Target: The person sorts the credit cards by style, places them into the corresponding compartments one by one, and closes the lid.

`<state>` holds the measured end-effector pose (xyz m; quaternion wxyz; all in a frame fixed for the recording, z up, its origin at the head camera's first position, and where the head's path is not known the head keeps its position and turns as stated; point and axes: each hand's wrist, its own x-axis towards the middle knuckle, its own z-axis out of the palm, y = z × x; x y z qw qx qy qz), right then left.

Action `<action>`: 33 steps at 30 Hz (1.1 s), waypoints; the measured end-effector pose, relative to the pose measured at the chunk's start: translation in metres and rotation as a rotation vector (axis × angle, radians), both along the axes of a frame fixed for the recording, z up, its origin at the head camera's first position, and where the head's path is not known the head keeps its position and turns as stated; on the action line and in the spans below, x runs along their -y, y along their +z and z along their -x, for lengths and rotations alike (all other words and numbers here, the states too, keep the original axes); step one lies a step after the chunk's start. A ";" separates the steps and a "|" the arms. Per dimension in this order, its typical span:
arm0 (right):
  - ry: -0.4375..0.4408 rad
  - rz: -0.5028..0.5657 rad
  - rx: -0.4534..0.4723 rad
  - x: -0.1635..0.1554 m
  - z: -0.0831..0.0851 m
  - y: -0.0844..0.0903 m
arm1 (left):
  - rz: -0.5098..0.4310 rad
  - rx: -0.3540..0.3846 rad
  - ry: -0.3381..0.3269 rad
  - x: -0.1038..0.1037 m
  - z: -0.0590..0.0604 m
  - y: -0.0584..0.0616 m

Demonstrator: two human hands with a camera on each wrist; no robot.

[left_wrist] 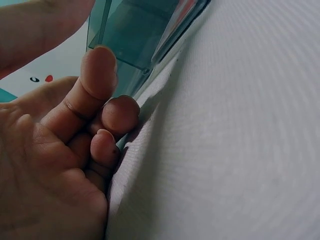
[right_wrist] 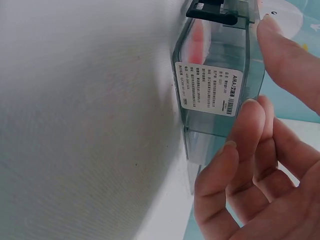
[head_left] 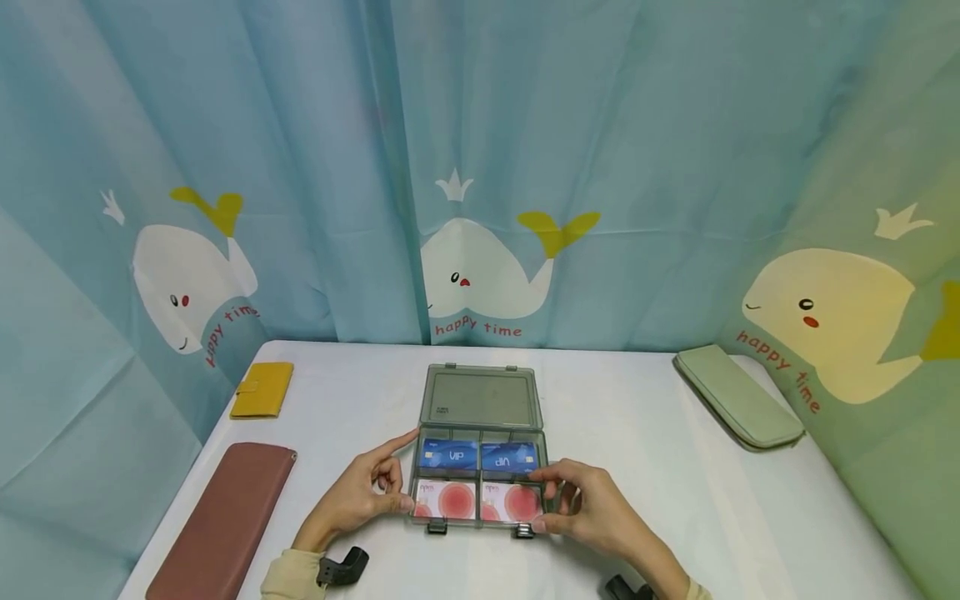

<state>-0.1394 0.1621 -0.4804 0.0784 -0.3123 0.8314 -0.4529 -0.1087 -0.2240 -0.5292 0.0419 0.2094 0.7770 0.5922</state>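
A translucent grey-green plastic storage box (head_left: 480,477) stands on the table with its lid (head_left: 482,398) folded back. Two blue VIP cards lie in its back compartments, the left one (head_left: 448,455) and the right one (head_left: 509,457). In front are two pink-and-white cards, one on the left (head_left: 446,500) and one on the right (head_left: 512,502). My left hand (head_left: 367,490) touches the box's left side with outstretched index finger and thumb, other fingers folded. At the right edge, my right hand (head_left: 592,505) grips the wall, fingers bent against it beside a printed label (right_wrist: 209,89).
A yellow card wallet (head_left: 262,390) and a long brown wallet (head_left: 222,521) lie at the left. On the far right rests a green zip wallet (head_left: 738,398). Two dark latches, left (head_left: 437,527) and right (head_left: 523,532), hang at the box's front. A whale-print curtain (head_left: 480,150) surrounds the table.
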 end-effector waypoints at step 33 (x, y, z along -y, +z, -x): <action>0.080 0.017 -0.018 -0.002 0.011 0.001 | -0.018 -0.019 -0.016 0.006 0.007 -0.005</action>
